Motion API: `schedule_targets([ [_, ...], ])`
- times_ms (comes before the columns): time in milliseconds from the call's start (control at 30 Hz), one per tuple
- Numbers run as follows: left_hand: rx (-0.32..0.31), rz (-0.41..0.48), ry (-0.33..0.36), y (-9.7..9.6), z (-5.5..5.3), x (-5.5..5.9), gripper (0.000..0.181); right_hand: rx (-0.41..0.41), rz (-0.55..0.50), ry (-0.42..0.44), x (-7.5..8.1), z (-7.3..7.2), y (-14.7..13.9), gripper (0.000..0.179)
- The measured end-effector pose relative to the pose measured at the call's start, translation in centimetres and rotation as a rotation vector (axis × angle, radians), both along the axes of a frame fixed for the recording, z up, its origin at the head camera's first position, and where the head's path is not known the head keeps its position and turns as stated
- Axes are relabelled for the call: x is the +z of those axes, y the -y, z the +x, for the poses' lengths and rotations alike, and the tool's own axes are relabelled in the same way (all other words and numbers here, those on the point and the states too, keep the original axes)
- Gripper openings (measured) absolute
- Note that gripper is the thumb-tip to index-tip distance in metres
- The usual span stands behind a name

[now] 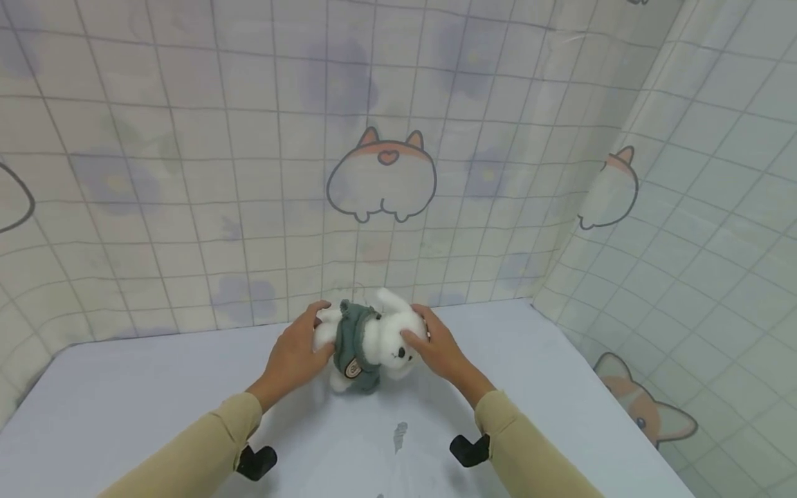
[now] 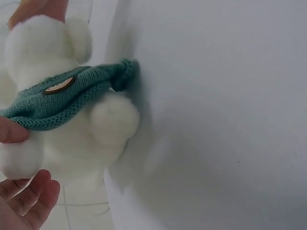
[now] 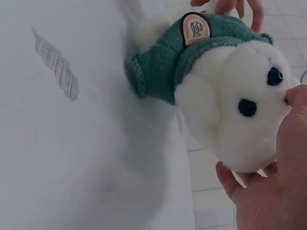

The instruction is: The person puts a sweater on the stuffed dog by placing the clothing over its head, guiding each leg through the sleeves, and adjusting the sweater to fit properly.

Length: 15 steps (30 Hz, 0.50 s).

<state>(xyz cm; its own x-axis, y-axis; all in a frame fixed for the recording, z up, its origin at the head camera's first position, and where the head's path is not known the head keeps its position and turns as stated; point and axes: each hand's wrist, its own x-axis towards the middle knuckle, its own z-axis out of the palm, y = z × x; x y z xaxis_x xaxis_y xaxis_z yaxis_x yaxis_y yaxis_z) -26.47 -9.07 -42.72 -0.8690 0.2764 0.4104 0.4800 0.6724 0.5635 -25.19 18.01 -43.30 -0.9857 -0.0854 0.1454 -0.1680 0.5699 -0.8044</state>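
head view: from my remote seat i see the stuffed toy [image 1: 358, 339] lying sideways between the two hands near the far side of the white table [image 1: 187, 415]. its long axis runs across my view, head toward the right hand [image 1: 441, 349], legs toward the left hand [image 1: 297, 354], with the badge [image 1: 352, 369] on its green sweater [image 1: 353, 330] turned my way. neither hand is nearer, since both touch the toy at opposite ends; from the left hand it lies to the right, from the right hand to the left.

i read the left hand as pinching the leg end: its thumb lies by the sweater's hem and its fingers curl round a white leg [image 2: 21, 158]. the right hand grips the head [image 3: 254, 129], thumb on the face and fingers bent behind it. both forearms reach forward and slant inward, so the palms roughly face each other across the toy. i cannot tell whether the toy's underside bears on the table or hangs just above it. a grey patch [image 1: 400, 437] marks the table on my side of the toy.
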Motion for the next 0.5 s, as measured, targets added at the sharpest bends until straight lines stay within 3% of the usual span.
schedule_targets([
  [267,0.003,-0.028,0.011,0.2,-0.1,-0.2,0.032,0.128,0.050,0.062,-2.9,0.5,-0.7,0.050],
  [500,0.011,-0.039,0.035,0.1,-0.2,-0.7,0.031,0.120,0.059,0.086,-3.3,0.8,-0.7,0.051],
])
